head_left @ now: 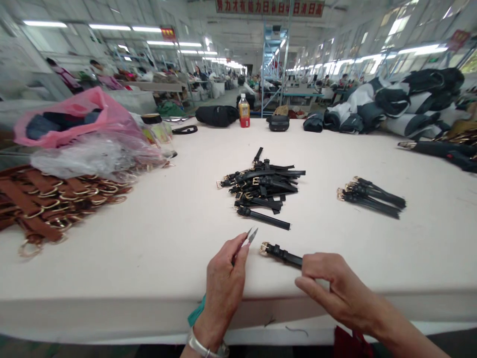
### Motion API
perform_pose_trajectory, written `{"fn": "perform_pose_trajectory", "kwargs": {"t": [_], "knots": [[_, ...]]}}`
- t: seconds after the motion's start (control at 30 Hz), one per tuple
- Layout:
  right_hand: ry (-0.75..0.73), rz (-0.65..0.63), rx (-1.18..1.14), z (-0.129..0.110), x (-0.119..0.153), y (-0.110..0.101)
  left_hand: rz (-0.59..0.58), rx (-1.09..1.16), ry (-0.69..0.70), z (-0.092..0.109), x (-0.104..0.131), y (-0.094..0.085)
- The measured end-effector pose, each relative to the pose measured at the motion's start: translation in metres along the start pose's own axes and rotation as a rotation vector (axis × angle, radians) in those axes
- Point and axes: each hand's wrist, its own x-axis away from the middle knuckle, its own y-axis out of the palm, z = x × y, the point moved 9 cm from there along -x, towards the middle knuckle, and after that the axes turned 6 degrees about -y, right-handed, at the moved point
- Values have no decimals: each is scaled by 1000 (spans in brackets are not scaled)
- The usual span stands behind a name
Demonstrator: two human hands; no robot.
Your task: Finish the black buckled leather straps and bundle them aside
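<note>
My left hand (226,273) is closed around a small pair of thread snips (252,235), whose two pointed blades stick out past the fingertips, slightly apart. My right hand (335,283) grips the tail end of a short black buckle strap (283,254). That strap's gold buckle points left, close to the snip tips but apart from them. Beyond my hands lies a jumbled pile of black buckle straps (264,186), with one strap (264,218) at its near edge. Further right, several more black straps (374,198) lie side by side, buckles to the left.
Brown straps with gold rings (48,199) cover the table's left side, beside a pink plastic bag (112,117). A drink bottle (244,112) and black pouches (216,116) stand along the far edge. Dark and white bundles (391,104) are heaped at the back right. Loose threads (296,329) lie near the front edge.
</note>
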Motion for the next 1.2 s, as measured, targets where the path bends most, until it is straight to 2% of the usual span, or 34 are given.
{"fn": "perform_pose_trajectory", "kwargs": {"t": [0.03, 0.17, 0.33, 0.4, 0.43, 0.5, 0.57, 0.67, 0.7, 0.73, 0.77, 0.8, 0.83, 0.9, 0.97, 1.0, 1.07, 1.2], "knots": [[18, 1, 34, 1, 3, 2, 9, -8, -15, -3, -2, -3], [148, 131, 247, 20, 1, 1, 48, -54, -76, -15, -8, -13], [210, 48, 373, 31, -18, 24, 96, -97, -116, -23, -14, -24], [212, 71, 365, 35, -22, 20, 118, -88, -140, -28, -15, -28], [213, 98, 365, 40, -21, 11, 129, -75, -152, -31, -15, -29], [230, 179, 407, 58, -17, -21, 155, -42, -177, -35, -14, -32], [281, 292, 531, 86, -8, -70, 191, -4, -200, -39, -11, -35], [441, 436, 786, 130, 4, -138, 241, 47, -240, -43, -8, -37], [471, 477, 864, 137, 3, -151, 253, 59, -252, -44, -7, -38], [473, 504, 895, 139, -2, -155, 265, 68, -264, -45, -6, -39], [444, 508, 874, 137, -11, -149, 273, 74, -275, -46, -6, -39], [390, 487, 802, 131, -24, -134, 284, 77, -284, -46, -6, -40], [315, 432, 688, 122, -40, -111, 295, 76, -291, -46, -5, -41], [205, 266, 480, 98, -76, -51, 317, 65, -295, -46, -5, -43], [130, 120, 387, 72, -107, 5, 329, 45, -286, -45, -4, -45], [122, 70, 365, 64, -119, 26, 330, 34, -278, -44, -4, -45], [123, 51, 350, 54, -137, 48, 322, 10, -259, -43, -4, -44], [137, 66, 328, 56, -142, 53, 302, -44, -198, -40, -5, -41]]}}
